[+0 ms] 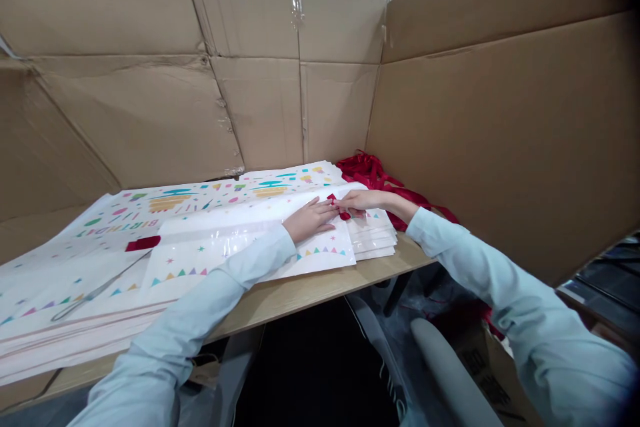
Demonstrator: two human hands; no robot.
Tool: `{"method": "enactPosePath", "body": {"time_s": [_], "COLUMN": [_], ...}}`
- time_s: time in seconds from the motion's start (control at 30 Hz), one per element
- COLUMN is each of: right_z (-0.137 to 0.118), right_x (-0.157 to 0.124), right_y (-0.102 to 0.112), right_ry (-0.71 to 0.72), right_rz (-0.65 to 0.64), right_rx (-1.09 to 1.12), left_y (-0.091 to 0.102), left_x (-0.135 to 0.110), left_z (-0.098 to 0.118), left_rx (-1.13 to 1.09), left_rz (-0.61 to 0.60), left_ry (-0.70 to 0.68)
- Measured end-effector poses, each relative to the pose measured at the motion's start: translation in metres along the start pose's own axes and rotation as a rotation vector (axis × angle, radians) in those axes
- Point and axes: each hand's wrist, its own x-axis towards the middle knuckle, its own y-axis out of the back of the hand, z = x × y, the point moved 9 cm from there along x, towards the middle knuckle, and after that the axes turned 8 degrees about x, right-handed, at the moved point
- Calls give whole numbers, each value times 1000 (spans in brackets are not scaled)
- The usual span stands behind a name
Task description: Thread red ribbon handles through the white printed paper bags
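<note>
My left hand (313, 219) lies flat with its fingers stretched out on a white printed plastic sheet (255, 233), which has coloured triangles and stars. Its fingertips reach a red ribbon (345, 215) near the sheet's right end. With fingertips pressed together, my right hand (361, 202) pinches that ribbon against the sheet; part of the ribbon is hidden under the fingers. Beneath lies a stack of similar sheets (377, 233). To the left, a dark red strip (143, 243) rests on the sheets beside a thin grey looped tool (103, 288).
A heap of red ribbon (370, 170) lies behind my right hand. More birthday-printed sheets (45, 293) cover the left of the wooden table (280, 297). Tall cardboard walls (260, 107) stand behind and on the right. A grey chair armrest (445, 367) and a box are below.
</note>
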Motion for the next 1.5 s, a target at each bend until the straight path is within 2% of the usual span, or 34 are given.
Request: {"method": "enactPosePath", "body": {"time_s": [0.17, 0.23, 0.4, 0.63, 0.73, 0.8, 0.93, 1.03, 1.1, 1.2, 1.27, 1.4, 1.5], "right_z": [-7, -7, -12, -4, -3, -3, -6, -15, -22, -23, -17, -5, -2], "right_x": [0, 1, -3, -12, -11, -8, -8, -22, -37, -49, -51, -53, -52], "right_y": [-13, -13, 16, 8, 0, 3, 14, 20, 14, -10, -23, -34, -37], "right_ry": [8, -17, 20, 94, 57, 30, 89, 275, 440, 589, 591, 567, 529], "right_rz": [-96, -88, 218, 117, 40, 67, 248, 499, 639, 721, 785, 962, 1010], "right_rx": [-36, -91, -437, -178, -173, -212, -331, -385, -414, -516, -552, -529, -531], "left_y": [0, 0, 1, 2, 2, 1, 0, -1, -1, -1, 0, 5, 14], "left_x": [0, 0, -1, -2, -2, -1, -1, -1, 0, 0, -1, -2, -2], "left_z": [0, 0, -1, 0, 0, 0, -1, -1, -1, -1, -1, -2, -1], "left_rx": [3, -2, -30, -11, -10, -11, -9, -7, -3, 5, 4, -54, -197], "left_rz": [-29, -26, 6, 10, 8, 13, 25, 27, 29, 24, 22, 43, 95], "left_ry": [7, 7, 0, 2, -6, -4, 1, 0, 2, 9, 16, 62, 80]}}
